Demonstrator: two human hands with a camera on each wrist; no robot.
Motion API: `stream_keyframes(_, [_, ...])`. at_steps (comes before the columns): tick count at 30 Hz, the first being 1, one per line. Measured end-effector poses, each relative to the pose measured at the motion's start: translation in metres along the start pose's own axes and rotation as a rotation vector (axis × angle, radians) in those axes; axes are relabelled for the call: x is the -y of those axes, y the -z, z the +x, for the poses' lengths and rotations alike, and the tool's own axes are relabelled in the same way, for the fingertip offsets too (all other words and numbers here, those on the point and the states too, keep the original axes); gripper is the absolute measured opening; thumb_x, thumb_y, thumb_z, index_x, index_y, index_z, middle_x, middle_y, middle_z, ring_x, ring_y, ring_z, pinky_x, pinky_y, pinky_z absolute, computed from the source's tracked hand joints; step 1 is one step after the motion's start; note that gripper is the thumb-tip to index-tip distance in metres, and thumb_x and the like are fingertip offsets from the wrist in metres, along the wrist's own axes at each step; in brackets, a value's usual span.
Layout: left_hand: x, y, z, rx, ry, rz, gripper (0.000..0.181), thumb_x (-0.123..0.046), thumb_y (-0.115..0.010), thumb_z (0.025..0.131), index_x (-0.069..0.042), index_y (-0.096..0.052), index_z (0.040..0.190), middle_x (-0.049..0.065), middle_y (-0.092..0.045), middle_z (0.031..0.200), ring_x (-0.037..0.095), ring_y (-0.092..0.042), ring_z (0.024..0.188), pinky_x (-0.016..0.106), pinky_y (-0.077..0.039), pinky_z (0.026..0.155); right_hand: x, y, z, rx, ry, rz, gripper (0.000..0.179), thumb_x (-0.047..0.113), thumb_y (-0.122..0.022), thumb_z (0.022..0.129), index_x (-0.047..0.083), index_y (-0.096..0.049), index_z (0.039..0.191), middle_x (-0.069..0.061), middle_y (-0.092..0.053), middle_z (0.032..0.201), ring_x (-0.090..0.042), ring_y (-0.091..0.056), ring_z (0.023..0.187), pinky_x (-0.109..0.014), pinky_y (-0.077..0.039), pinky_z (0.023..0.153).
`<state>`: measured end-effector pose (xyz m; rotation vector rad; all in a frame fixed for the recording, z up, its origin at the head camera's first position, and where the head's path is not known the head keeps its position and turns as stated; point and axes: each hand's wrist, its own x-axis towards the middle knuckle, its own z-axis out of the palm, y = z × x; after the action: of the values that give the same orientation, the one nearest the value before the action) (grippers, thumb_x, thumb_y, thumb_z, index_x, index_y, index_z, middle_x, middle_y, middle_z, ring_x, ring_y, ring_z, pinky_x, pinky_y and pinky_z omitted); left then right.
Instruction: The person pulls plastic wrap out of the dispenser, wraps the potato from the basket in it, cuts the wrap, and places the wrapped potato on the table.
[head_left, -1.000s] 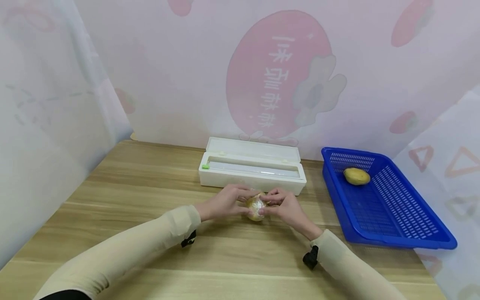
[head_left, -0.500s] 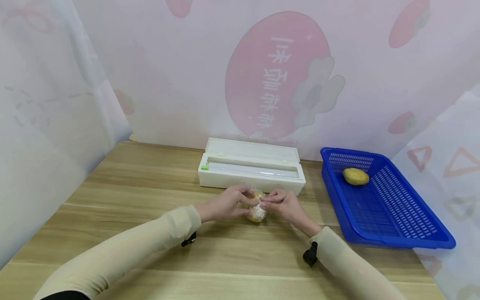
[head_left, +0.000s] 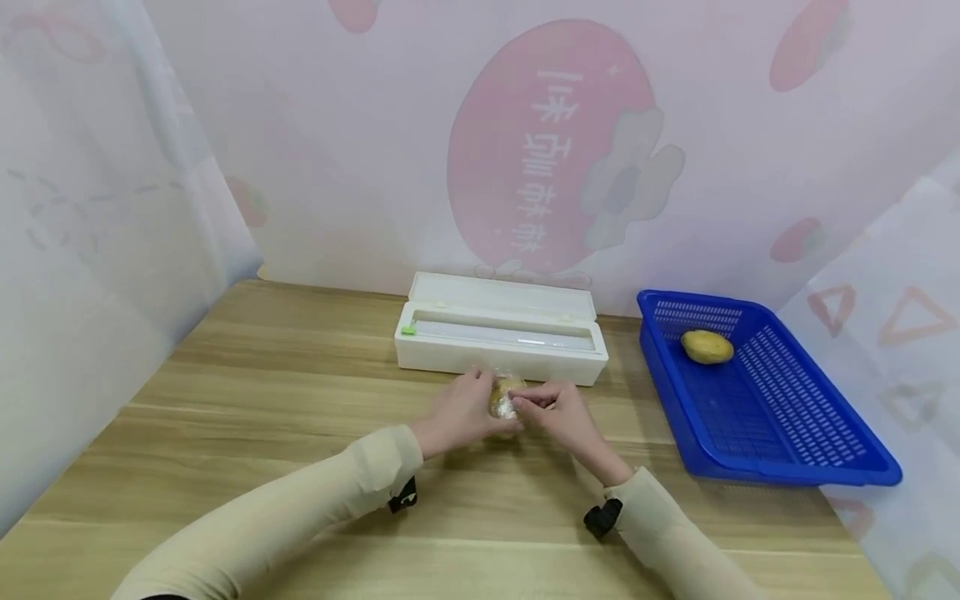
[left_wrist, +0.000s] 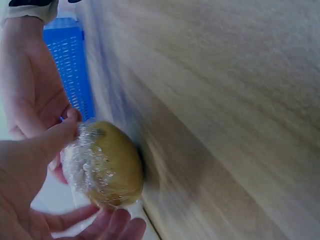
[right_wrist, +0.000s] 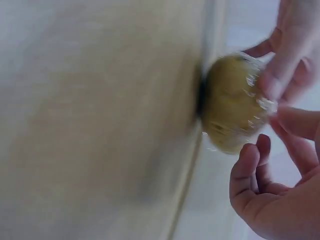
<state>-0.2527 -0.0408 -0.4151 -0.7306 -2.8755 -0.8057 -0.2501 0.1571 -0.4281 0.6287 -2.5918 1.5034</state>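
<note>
A yellow-brown, oval potato (head_left: 510,384) sits low over the table, wrapped in crinkled plastic wrap (left_wrist: 82,159). My left hand (head_left: 463,414) holds it from the left, thumb on the near side and fingers round the far end. From the other side my right hand (head_left: 564,419) pinches the gathered wrap between thumb and index finger. In the right wrist view its other fingers (right_wrist: 245,172) curl just below the potato. Much of the potato is hidden behind both hands in the head view.
Just behind the hands stands a long white wrap dispenser box (head_left: 498,358), lid up, with a green slider (head_left: 408,331) at its left end. A blue plastic basket (head_left: 798,477) at the right holds another yellow potato (head_left: 707,347). A printed cloth hangs behind the table.
My left hand has turned round the potato, its fingers now over the far end and its thumb at the near side. My right hand has kept to the wrap, shifting slightly left.
</note>
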Motion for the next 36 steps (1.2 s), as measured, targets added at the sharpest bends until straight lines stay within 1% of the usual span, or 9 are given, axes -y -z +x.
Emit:
stream_keyframes(5, [0.008, 0.004, 0.000, 0.085, -0.104, -0.032, 0.063, -0.037, -0.081, 0.081, -0.006, -0.062, 0.131, 0.013, -0.057, 0.116, 0.025, -0.053, 0.101, 0.041, -0.049, 0.080, 0.008, 0.002, -0.001, -0.029, 0.118, -0.158, 0.007, 0.017, -0.076, 0.088, 0.012, -0.081, 0.088, 0.007, -0.061, 0.072, -0.014, -0.051, 0.062, -0.027, -0.042, 0.054])
stream_keyframes(7, [0.014, 0.006, 0.001, 0.128, -0.179, -0.034, 0.062, -0.032, -0.080, 0.083, -0.010, -0.059, 0.137, 0.011, -0.057, 0.115, 0.023, -0.050, 0.101, 0.040, -0.047, 0.082, 0.012, 0.005, 0.000, -0.021, 0.191, -0.221, 0.007, 0.017, -0.076, 0.088, 0.012, -0.080, 0.089, 0.007, -0.060, 0.076, -0.017, -0.053, 0.066, -0.032, -0.044, 0.059])
stream_keyframes(10, [0.024, 0.011, 0.003, 0.172, -0.292, -0.030, 0.061, -0.026, -0.081, 0.084, -0.014, -0.057, 0.139, 0.008, -0.057, 0.117, 0.023, -0.050, 0.105, 0.041, -0.044, 0.088, 0.015, 0.008, 0.004, 0.007, 0.295, -0.323, 0.010, 0.018, -0.076, 0.089, 0.009, -0.079, 0.093, 0.000, -0.064, 0.091, -0.022, -0.058, 0.085, -0.040, -0.048, 0.074])
stream_keyframes(14, [0.034, 0.017, 0.010, 0.178, -0.439, -0.037, 0.057, -0.017, -0.082, 0.082, -0.009, -0.061, 0.134, 0.011, -0.059, 0.129, 0.028, -0.052, 0.119, 0.047, -0.039, 0.101, 0.016, 0.014, 0.010, 0.071, 0.356, -0.417, 0.013, 0.016, -0.071, 0.092, 0.005, -0.077, 0.097, -0.010, -0.068, 0.105, -0.026, -0.059, 0.103, -0.045, -0.047, 0.089])
stream_keyframes(17, [0.041, 0.020, 0.015, 0.130, -0.503, -0.009, 0.048, -0.011, -0.081, 0.082, -0.008, -0.066, 0.127, 0.011, -0.060, 0.130, 0.028, -0.054, 0.120, 0.045, -0.040, 0.103, 0.014, 0.017, 0.012, 0.139, 0.327, -0.418, 0.013, 0.012, -0.068, 0.094, 0.004, -0.076, 0.100, -0.009, -0.071, 0.103, -0.023, -0.064, 0.099, -0.043, -0.050, 0.087])
stream_keyframes(21, [0.047, 0.021, 0.018, 0.041, -0.510, 0.037, 0.036, -0.009, -0.080, 0.083, -0.010, -0.072, 0.118, 0.009, -0.063, 0.120, 0.023, -0.058, 0.110, 0.037, -0.047, 0.094, 0.010, 0.020, 0.009, 0.183, 0.232, -0.357, 0.010, 0.009, -0.070, 0.093, 0.005, -0.076, 0.099, -0.004, -0.071, 0.096, -0.017, -0.067, 0.084, -0.034, -0.055, 0.073])
stream_keyframes(24, [0.048, 0.021, 0.018, 0.010, -0.511, 0.057, 0.032, -0.010, -0.080, 0.084, -0.011, -0.074, 0.115, 0.005, -0.065, 0.112, 0.020, -0.060, 0.103, 0.034, -0.049, 0.089, 0.010, 0.020, 0.006, 0.174, 0.173, -0.313, 0.008, 0.010, -0.073, 0.090, 0.007, -0.077, 0.096, -0.001, -0.069, 0.092, -0.013, -0.066, 0.076, -0.027, -0.055, 0.066])
stream_keyframes(31, [0.045, 0.015, 0.022, 0.001, -0.550, 0.040, 0.032, 0.001, -0.072, 0.085, -0.007, -0.072, 0.116, 0.008, -0.069, 0.112, 0.023, -0.064, 0.103, 0.035, -0.049, 0.092, 0.009, 0.018, 0.004, 0.119, 0.101, -0.262, 0.022, 0.012, -0.081, 0.083, 0.003, -0.075, 0.102, 0.004, -0.067, 0.077, -0.009, -0.062, 0.065, -0.026, -0.053, 0.060])
stream_keyframes(36, [0.033, 0.018, 0.008, -0.012, -0.502, 0.012, 0.025, -0.004, -0.072, 0.088, -0.005, -0.073, 0.113, 0.007, -0.067, 0.114, 0.022, -0.061, 0.106, 0.035, -0.048, 0.094, 0.006, 0.014, 0.002, 0.067, 0.082, -0.290, 0.026, 0.012, -0.083, 0.081, 0.003, -0.075, 0.104, 0.004, -0.063, 0.074, -0.012, -0.060, 0.061, -0.027, -0.051, 0.055])
